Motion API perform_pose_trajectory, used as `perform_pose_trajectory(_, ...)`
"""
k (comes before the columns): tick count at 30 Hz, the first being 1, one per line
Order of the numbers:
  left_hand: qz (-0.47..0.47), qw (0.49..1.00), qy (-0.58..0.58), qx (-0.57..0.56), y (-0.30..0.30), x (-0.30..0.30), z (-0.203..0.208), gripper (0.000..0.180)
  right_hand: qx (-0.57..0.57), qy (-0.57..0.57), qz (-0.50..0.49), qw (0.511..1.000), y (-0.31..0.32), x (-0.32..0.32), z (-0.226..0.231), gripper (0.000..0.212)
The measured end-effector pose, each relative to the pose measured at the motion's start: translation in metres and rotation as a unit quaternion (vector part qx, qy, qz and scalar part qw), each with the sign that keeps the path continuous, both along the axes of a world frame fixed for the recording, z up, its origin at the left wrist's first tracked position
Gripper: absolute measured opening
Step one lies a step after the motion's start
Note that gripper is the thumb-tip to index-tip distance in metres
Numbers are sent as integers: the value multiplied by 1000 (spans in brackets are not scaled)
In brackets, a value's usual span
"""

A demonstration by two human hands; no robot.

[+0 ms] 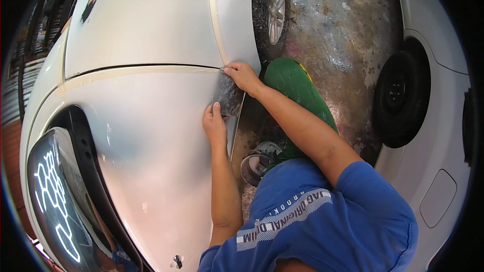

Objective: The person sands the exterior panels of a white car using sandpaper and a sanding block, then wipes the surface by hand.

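Observation:
A dark grey sheet of what looks like sandpaper [228, 95] lies against the pale car door [161, 131], near its front edge. My right hand [243, 77] pinches the sheet's far corner beside the door gap. At its near end my left hand [216, 123] grips the sheet, thumb on top and fingers mostly hidden behind it. Cream masking tape [143, 72] runs along the door edge toward my right hand. Another tape strip [218, 17] crosses the fender [146, 20]. Bluish-grey patches shade the door.
A wheel [275, 12] stands beyond my right hand. Below my arms, a grey bucket-like container [254, 167] is partly hidden by my green-clad leg [297, 88]. Another pale car [428, 20] with a black wheel [396, 93] is to the right, across the stained floor [333, 25]. Door glass [60, 191] reflects lights.

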State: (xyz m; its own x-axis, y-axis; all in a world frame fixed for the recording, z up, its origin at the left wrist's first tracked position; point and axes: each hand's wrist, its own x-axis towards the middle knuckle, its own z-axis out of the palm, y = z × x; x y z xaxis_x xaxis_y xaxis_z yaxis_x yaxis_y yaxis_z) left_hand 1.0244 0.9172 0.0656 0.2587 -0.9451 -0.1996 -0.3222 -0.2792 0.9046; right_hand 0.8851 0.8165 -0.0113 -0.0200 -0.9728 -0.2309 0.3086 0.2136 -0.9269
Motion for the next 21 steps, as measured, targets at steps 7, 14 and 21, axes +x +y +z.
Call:
perform_pose_trajectory(7, 9, 1000, -15, -19, 0, -5, 2, 30, 19, -33, 6, 999, -1, 2, -2, 29)
perform_pose_trajectory(14, -18, 984, -177, -9, -3, -3, 17, 32, 31, -133, 4, 991, 1, 4, 1, 25)
perform_pose_trajectory(21, -8, 969, -236, -71, -4, -6, 17, 35, 30, -143, 1, 989, 1, 9, -3, 23)
